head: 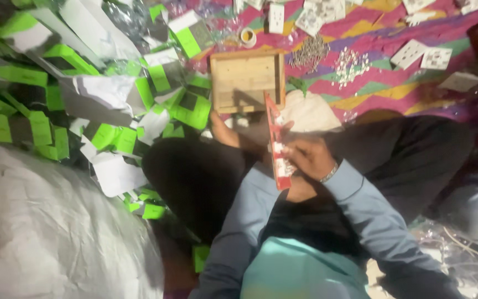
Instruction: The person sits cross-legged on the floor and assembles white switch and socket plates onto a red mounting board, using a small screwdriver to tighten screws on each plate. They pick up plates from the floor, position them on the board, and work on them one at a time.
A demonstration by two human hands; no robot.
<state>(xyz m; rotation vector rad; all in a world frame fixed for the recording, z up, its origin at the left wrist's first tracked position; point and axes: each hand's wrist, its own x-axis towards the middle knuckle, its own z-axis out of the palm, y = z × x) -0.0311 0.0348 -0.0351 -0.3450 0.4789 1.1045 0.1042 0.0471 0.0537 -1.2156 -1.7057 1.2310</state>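
red card strip (276, 141) gripped in right hand (308, 158), left hand (225, 130) grip unclear behind it, wooden box (246, 80) beyond, green packets (56, 99) left

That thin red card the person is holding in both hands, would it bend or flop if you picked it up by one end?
The red card probably stays fairly stiff: it stands straight on edge between the right hand and left hand without sagging. It looks thin and flat, so likely light. Blurred white pieces seem fixed to it, which might stiffen it.

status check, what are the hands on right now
Right hand gripping red card, edge-on. Left hand mostly hidden behind it, by wooden box. Green cartons piled alongside.
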